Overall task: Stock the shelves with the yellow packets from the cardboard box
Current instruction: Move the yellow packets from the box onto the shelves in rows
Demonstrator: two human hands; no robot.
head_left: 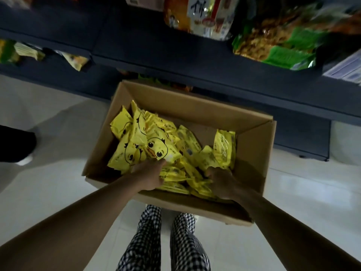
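Both hands are down in the box (252, 145), among the packets (156, 147). My left hand (149, 176) has its fingers curled over the edge of a packet with a duck face, so I judge this grip is holding it, or at least starting to. My right hand (221, 181) is pushed into the pile near the right wall; its fingers are hidden under the packets, so I cannot tell if this grip is holding something or only resting there.

For doing this step well, I think each hand should take a small flat stack, not a loose handful, because the wrappers look smooth and will probably slide on each other. It is better to lift straight up past the box flaps, and to keep the duck side in one direction so they can go on the shelf (175, 61) in order.

The packets are bright yellow, soft and a little shiny, with a cartoon duck printed on the front. They lie mixed in the box, some flat, some standing on edge. The box stands open on the floor (58, 173), just in front of the dark shelf. A few similar yellow packets seem to lie already on a shelf at the upper left, but this part is blurred.
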